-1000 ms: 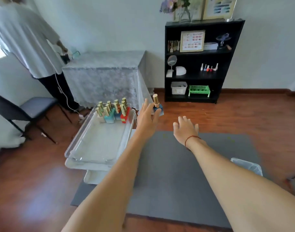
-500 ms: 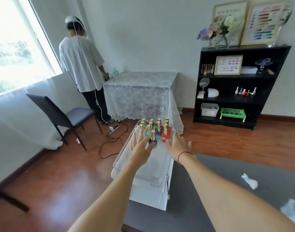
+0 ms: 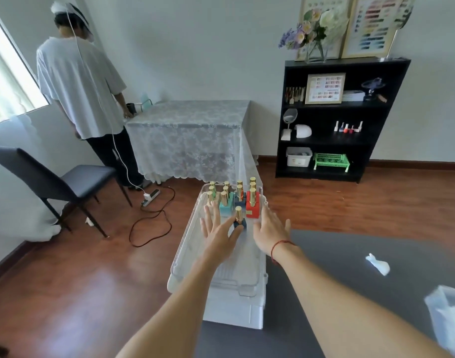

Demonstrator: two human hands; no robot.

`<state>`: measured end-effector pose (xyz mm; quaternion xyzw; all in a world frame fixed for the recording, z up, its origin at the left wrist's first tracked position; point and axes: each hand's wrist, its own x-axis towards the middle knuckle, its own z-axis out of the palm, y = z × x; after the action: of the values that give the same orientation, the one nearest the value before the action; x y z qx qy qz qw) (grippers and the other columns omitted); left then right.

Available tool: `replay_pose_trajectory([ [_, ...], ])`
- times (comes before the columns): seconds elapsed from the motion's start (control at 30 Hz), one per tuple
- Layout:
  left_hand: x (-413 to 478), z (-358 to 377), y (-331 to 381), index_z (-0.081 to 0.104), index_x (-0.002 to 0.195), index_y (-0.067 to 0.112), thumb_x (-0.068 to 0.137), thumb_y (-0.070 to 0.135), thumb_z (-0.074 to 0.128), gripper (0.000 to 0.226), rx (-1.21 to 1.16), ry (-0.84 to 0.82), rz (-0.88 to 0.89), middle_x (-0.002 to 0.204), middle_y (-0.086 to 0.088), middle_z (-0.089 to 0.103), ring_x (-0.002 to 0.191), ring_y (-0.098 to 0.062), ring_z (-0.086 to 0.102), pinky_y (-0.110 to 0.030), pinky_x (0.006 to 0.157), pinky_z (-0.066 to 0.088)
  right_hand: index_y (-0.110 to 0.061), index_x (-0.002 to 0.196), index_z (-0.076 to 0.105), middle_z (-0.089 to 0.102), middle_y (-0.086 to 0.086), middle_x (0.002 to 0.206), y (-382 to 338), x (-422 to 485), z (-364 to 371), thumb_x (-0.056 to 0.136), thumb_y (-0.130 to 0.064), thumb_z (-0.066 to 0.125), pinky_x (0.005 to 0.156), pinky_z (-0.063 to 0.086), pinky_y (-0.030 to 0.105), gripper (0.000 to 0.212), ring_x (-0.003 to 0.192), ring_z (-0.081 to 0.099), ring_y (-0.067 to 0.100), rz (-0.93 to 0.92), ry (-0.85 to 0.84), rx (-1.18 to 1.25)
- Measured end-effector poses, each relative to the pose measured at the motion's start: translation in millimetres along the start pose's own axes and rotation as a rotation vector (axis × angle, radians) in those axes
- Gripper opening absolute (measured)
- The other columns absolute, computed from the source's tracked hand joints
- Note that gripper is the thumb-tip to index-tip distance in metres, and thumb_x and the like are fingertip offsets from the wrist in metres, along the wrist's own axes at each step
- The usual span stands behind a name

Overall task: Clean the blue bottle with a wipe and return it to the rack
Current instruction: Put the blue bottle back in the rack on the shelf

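A: Blue bottle position?

B: Upright in the rack, just before the other bottles; return looks nearly done. Left grip: thumb against it, fingers straight, pinch cannot be told. Right grip apart, likely guarding against a tip.

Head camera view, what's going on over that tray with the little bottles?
A person's left hand pinches a small dark blue bottle with a gold cap over the clear plastic tray, just in front of the other gold-capped bottles. The right hand hovers open beside it, holding nothing. A crumpled white wipe lies apart on the dark grey mat. Whether the bottle already stands on the tray cannot be told.
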<state>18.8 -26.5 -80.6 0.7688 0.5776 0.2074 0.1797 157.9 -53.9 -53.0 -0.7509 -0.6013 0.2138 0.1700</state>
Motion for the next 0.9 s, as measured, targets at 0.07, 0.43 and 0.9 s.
replay_pose_trajectory([
  [0.07,-0.7,-3.4,0.2,0.042,0.137,0.037,0.095,0.044,0.046,0.043,-0.032,0.039,0.020,0.158,-0.003,-0.018,0.140,-0.025,-0.030,-0.042,0.111,-0.021,-0.016,0.151,0.001,0.011,0.002,0.160,-1.6,-1.0,-0.3,0.100,-0.032,0.024,0.117,-0.003,0.050,0.058,0.148,0.011,0.021,0.009,-0.005,-0.015],
  [0.43,3.9,-13.2,-3.4,0.061,0.106,0.025,0.089,0.030,0.060,0.018,-0.038,0.127,0.094,0.158,-0.005,-0.007,0.137,-0.018,-0.030,-0.037,0.112,-0.020,-0.016,0.150,0.010,0.017,0.003,0.159,-2.9,-4.5,-1.7,0.101,-0.034,0.024,0.118,-0.001,0.052,0.054,0.147,0.014,0.022,0.031,0.006,-0.052],
  [0.9,20.0,1.8,-1.6,0.069,0.100,0.018,0.083,0.020,0.067,0.017,0.082,0.327,0.113,0.158,-0.015,0.005,0.144,-0.026,-0.016,-0.038,0.114,-0.022,-0.022,0.150,0.007,0.017,0.005,0.159,-3.5,-6.2,-0.7,0.101,-0.036,0.024,0.117,-0.003,0.052,0.054,0.147,0.011,0.024,0.024,0.038,-0.017],
])
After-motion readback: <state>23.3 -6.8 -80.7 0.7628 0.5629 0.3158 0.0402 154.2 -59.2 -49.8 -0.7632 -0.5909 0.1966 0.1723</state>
